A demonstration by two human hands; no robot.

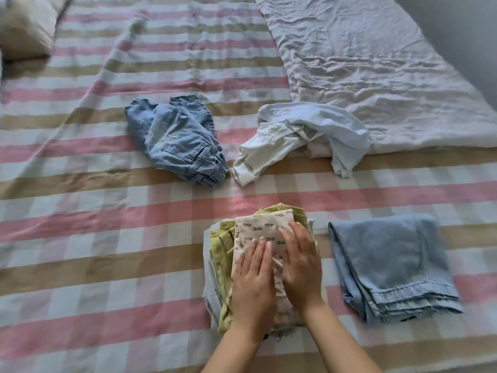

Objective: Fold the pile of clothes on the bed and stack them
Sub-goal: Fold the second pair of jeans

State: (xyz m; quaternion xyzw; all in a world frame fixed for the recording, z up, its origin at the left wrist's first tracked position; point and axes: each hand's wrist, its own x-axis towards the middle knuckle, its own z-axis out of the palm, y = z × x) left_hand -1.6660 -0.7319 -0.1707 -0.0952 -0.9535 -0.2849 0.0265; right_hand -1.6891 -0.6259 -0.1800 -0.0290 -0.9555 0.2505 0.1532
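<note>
Head view: both hands lie flat on a stack of folded clothes (226, 305) at the near edge of the bed (107, 238), which has a cover checked in pink, tan and pale blue. The left hand (254, 278) presses palm down on the top piece, a cream patterned garment (265, 227), with its fingers straight and together. Its grip is fully open and has hold of nothing. The right hand (300, 267) lies just beside it on the same cloth, fingers also straight and a little spread. Its grip is open too and clasps nothing. Under the cream piece sits a green garment (223, 238), showing at the left and far sides, and a pale bottom layer (208, 254) shows below that.

Just right of the stack, apart from it, lies a folded denim piece (390, 262). Farther up the bed, crumpled denim trousers (174, 141) lie unfolded. Near them on the right is a loose heap of white and pale blue clothes (304, 133), which touches the edge of a wrinkled pale sheet (363, 63). A pillow (24, 25) sits in the far left corner.
</note>
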